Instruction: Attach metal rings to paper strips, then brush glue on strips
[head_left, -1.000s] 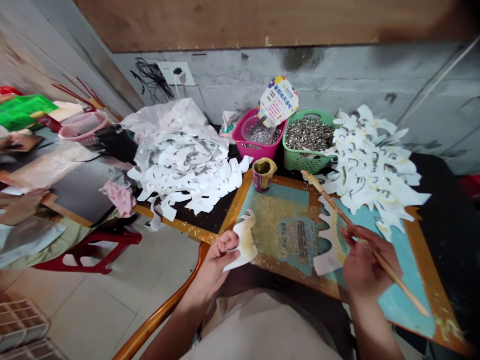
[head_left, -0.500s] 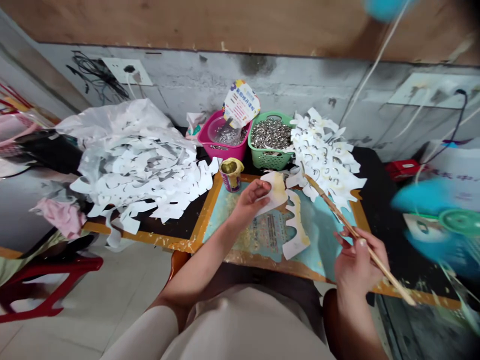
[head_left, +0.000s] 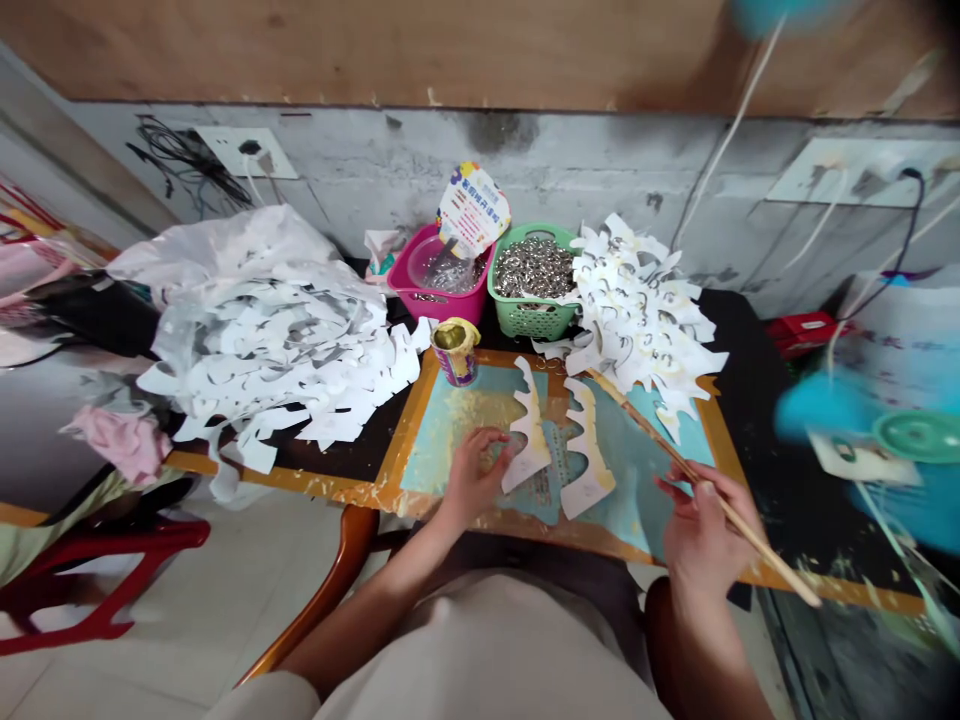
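Observation:
A white scalloped cut-out [head_left: 534,445] with a yellowish smear lies flat on the light-blue work board [head_left: 630,500]. My left hand [head_left: 476,475] is at its toothed left edge, fingers loosely curved and apart, the thumb close to or touching it. Beside it on the right lies a second, similar cut-out [head_left: 589,465], smeared along its right side. My right hand [head_left: 712,520] grips a long wooden stick [head_left: 660,440], whose far, stained end rests near the pile of cut-outs [head_left: 637,300] with metal rings on them. A small can [head_left: 455,355] with yellowish paste around its rim stands behind the board.
A large heap of white cut-outs [head_left: 285,340] in a plastic bag covers the left side. Behind the board stand a pink basket [head_left: 442,305] and a green basket [head_left: 532,318] of metal rings. A blue fan [head_left: 832,420] is at the right. Cables hang along the wall.
My left hand has brought its cut-out down and toward me, and the piece now lies flat left of the other one. The stick has shifted slightly left and down.

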